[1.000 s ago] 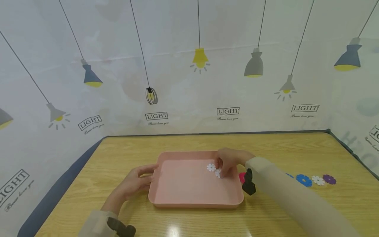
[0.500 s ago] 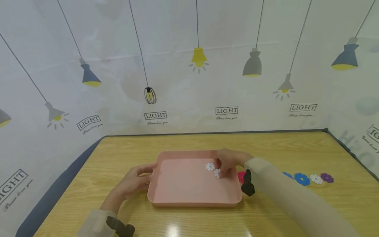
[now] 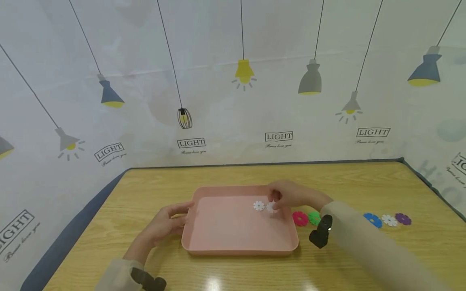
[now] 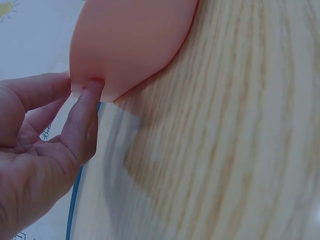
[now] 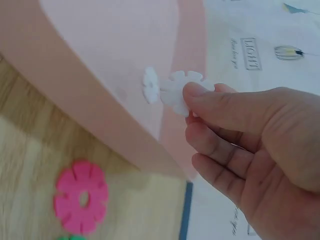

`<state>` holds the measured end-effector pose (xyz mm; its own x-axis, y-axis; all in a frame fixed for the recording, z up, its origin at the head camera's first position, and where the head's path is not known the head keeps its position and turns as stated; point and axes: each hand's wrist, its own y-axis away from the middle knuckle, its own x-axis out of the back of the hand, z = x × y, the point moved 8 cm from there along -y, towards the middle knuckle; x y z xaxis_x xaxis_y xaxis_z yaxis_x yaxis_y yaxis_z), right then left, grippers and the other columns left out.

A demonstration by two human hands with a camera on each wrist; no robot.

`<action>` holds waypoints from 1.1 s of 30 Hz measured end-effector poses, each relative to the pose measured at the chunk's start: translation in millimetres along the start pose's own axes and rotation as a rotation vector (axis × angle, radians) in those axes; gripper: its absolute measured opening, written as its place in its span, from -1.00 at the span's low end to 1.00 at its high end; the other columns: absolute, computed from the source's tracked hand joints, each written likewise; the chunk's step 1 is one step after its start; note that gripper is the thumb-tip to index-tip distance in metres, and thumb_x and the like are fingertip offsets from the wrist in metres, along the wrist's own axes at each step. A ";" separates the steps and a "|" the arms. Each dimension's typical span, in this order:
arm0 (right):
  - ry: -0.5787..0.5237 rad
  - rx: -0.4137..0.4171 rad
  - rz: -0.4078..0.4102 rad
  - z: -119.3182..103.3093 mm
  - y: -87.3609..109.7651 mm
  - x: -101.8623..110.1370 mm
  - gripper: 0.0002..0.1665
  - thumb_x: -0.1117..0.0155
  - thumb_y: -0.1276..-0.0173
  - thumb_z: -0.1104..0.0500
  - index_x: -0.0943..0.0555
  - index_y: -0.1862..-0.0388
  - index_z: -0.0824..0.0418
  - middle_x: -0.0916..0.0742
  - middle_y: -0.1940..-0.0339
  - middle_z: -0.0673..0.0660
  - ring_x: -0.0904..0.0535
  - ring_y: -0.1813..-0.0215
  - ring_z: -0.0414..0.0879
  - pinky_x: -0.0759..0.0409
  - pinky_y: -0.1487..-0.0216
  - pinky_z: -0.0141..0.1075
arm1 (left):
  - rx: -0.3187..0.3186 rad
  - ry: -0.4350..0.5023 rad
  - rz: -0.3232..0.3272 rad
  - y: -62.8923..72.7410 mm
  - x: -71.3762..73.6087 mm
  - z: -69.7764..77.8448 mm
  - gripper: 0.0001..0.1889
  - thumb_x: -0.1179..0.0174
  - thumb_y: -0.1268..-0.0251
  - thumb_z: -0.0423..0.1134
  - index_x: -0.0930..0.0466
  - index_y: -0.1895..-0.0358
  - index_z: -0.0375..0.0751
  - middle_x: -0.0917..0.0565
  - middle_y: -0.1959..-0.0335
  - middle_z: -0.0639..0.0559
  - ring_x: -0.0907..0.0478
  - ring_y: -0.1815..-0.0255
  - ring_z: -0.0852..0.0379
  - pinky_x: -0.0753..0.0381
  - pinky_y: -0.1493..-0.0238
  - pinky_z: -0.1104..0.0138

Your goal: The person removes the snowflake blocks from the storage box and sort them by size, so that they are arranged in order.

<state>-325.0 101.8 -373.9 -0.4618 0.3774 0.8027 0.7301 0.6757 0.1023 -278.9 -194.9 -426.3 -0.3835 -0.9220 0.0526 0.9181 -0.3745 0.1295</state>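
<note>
A pink tray (image 3: 236,226) lies on the table, and my left hand (image 3: 167,222) grips its left end. In the left wrist view the thumb and fingers of that hand (image 4: 45,135) pinch the tray's end wall (image 4: 130,40). My right hand (image 3: 287,194) is over the tray's far right corner. Between thumb and fingers it pinches a white snowflake disc (image 5: 175,95), held up off the tray floor. A second white snowflake disc (image 3: 259,205) lies in the tray just left of it.
Right of the tray, a pink disc (image 3: 300,218) and a green disc (image 3: 314,218) lie on the wooden table (image 3: 164,262). Farther right are blue (image 3: 373,220), white (image 3: 389,220) and purple (image 3: 403,219) discs. A lamp-patterned cloth (image 3: 218,81) stands behind the table.
My right hand has lifted slightly and shifted right with the white snowflake disc, and its wrist has turned. The green disc now shows beside the sleeve. The left hand stays on the tray.
</note>
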 end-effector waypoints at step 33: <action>0.149 -0.386 0.460 194.3 229.6 83.2 -0.77 -0.27 -0.23 0.22 -0.50 0.29 0.38 -0.58 0.44 0.09 -0.46 0.45 -0.23 -0.45 0.52 -0.27 | -0.010 0.007 0.009 5.7 2.0 1.8 -0.45 0.01 -0.32 -0.45 -0.06 -0.33 -0.52 -0.22 -0.17 -0.47 -0.45 -0.03 -0.06 -0.53 0.01 0.17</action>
<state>-293.7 411.4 -397.8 -0.0014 0.4638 0.8859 0.9802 0.1762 -0.0907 -274.5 -198.7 -423.7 -0.3742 -0.9262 0.0463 0.9226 -0.3668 0.1193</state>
